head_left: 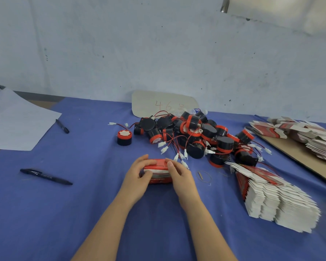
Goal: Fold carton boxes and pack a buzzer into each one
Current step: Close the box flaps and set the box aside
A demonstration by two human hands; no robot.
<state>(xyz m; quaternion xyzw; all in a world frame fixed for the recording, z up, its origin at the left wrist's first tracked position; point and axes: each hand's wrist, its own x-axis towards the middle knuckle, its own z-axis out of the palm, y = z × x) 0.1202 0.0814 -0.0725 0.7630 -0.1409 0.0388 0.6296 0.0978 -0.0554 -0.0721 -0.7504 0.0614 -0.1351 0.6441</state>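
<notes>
You held one red carton box point(159, 169) on the desk point(83, 204), near centre, left hand point(139, 175) and right hand point(180, 175) fingers point(149, 162) curled round it. Probably closing it; contents hidden. Buzzer pile point(196, 132) just beyond and flat cartons point(271, 196) on the right remained: mostly undone.

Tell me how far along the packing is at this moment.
No finished box shows anywhere on the blue tablecloth. In hand: the left hand and right hand grip one red-and-white carton box, closure unclear. Left: the pile of black-and-red round buzzers and the fanned stack of flat white cartons, so it looks early.
</notes>
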